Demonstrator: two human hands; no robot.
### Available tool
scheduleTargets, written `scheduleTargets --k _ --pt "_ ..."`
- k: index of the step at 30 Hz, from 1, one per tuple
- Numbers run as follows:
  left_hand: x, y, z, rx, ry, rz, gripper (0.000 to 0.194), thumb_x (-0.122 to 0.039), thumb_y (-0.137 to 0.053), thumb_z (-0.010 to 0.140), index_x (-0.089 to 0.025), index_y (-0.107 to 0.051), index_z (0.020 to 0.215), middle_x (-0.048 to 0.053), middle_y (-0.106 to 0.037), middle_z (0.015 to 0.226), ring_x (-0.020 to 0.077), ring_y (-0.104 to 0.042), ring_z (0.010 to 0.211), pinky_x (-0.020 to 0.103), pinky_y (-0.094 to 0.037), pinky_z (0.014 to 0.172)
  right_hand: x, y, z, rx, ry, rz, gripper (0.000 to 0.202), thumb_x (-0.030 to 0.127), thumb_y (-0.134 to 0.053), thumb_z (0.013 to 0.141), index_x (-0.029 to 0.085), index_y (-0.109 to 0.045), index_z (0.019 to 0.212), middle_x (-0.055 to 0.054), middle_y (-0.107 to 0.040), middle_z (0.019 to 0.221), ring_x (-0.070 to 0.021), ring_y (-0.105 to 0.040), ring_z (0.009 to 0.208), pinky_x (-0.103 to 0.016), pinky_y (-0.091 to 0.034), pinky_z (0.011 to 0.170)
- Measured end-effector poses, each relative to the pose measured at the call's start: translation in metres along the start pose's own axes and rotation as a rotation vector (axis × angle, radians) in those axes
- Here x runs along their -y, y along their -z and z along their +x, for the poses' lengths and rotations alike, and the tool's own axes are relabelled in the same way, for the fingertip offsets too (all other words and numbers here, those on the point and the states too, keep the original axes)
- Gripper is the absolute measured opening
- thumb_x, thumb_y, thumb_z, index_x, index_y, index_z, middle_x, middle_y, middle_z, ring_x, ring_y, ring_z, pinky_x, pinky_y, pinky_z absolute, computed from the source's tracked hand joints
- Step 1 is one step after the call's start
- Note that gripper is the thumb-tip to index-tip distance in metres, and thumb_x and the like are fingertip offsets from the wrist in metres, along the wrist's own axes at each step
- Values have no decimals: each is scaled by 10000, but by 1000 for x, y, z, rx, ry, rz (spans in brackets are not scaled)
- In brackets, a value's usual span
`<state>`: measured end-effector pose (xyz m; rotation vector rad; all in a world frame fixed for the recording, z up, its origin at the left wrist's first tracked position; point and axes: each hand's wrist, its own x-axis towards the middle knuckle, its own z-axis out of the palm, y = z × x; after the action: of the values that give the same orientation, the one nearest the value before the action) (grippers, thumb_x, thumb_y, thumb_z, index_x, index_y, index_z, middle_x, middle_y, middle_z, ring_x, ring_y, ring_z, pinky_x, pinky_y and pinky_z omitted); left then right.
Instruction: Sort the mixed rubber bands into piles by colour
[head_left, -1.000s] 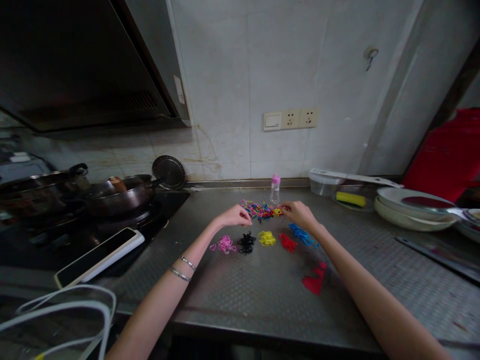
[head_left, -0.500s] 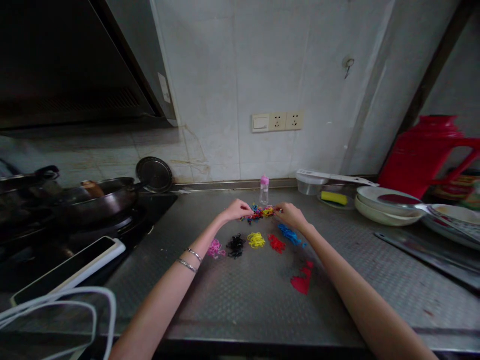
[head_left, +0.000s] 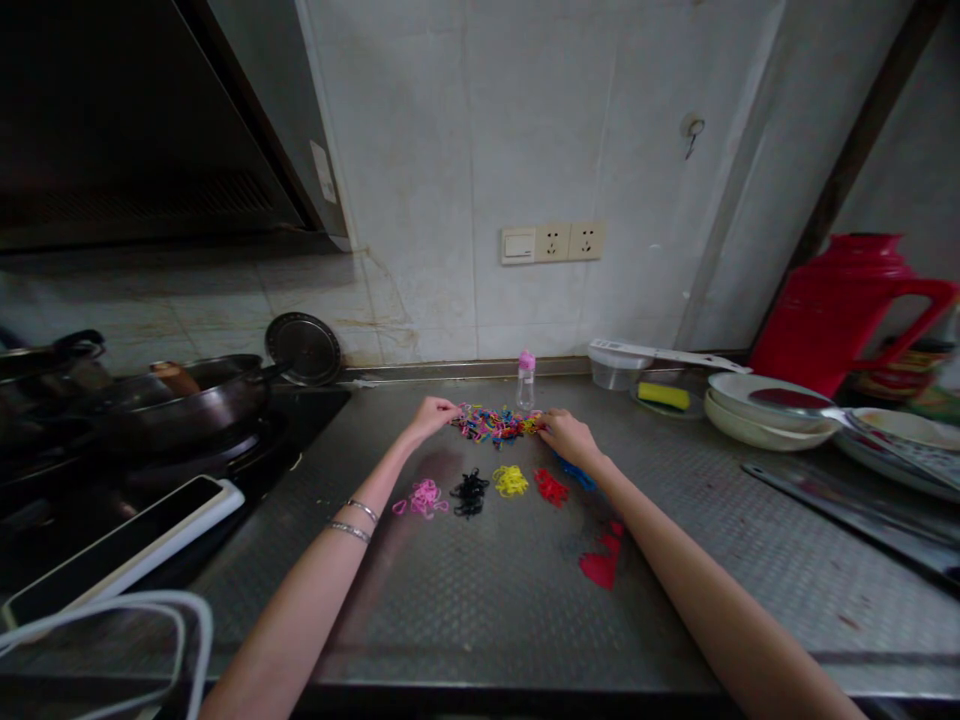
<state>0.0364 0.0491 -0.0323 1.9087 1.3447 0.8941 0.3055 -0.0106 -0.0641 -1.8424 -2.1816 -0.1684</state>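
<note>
A mixed heap of small coloured rubber bands [head_left: 491, 426] lies spread on the metal counter near the wall. My left hand [head_left: 433, 415] is at the heap's left end, its fingers closed in a pinch; what lies between them is too small to make out. At the right end, the fingers of my right hand [head_left: 568, 437] are drawn together on some bands. Nearer to me is a row of sorted piles: pink bands [head_left: 425, 498], black bands [head_left: 470, 493], yellow bands [head_left: 511, 481], red bands [head_left: 551, 487] and blue bands [head_left: 576, 473], the last partly behind my right wrist.
Behind the heap stands a small clear bottle with a pink cap [head_left: 526, 380]. Red cut-out shapes [head_left: 601, 560] lie near my right forearm. Bowls [head_left: 757, 425], a yellow sponge [head_left: 664, 396] and a red thermos [head_left: 829, 320] are at right; a stove with a pan [head_left: 210, 400] is at left.
My left hand has moved left, away from the heap's middle, and the heap now shows wider. My right hand has shifted slightly left and covers more of the blue pile.
</note>
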Motion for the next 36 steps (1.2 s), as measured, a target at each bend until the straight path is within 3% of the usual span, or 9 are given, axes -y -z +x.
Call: scheduleTargets --k 11,18,25,31,36 --pt "15 -3 -11 -33 89 -88 293 -375 -599 653 -94 -652 719 -19 -483 473 46 -345 410 185 -221 404 -6 -3 3 -78 -20 87 234 316 -439 833 226 -636 921 -50 -614 980 -164 -538 936 -214 -400 698" --pt "18 -5 -10 -28 80 -95 329 -403 -614 634 -89 -655 722 -19 -478 457 49 -340 406 190 -219 404 -18 0 10 -158 -61 312 233 315 -500 772 224 -668 904 -38 -657 913 -149 -582 814 -217 -411 684" --pt "20 -5 -11 -44 82 -107 305 -380 -618 627 -88 -660 703 -21 -479 450 49 -344 405 195 -238 421 -29 14 21 -290 -1 580 265 360 -538 726 158 -692 803 -56 -678 769 -154 -588 682 -239 -438 641" --pt "20 -7 -12 -27 78 -139 297 -362 -609 654 -81 -656 735 -28 -475 459 39 -340 389 187 -231 398 -26 19 22 -244 -25 768 342 408 -551 702 120 -686 827 -58 -669 720 -148 -568 623 -231 -423 557" --pt "6 -22 -16 65 38 -266 392 -385 -609 677 -91 -640 934 13 -578 591 42 -402 413 168 -254 368 3 13 21 -147 19 922 372 435 -570 675 104 -682 803 -51 -655 688 -124 -537 579 -214 -400 515"
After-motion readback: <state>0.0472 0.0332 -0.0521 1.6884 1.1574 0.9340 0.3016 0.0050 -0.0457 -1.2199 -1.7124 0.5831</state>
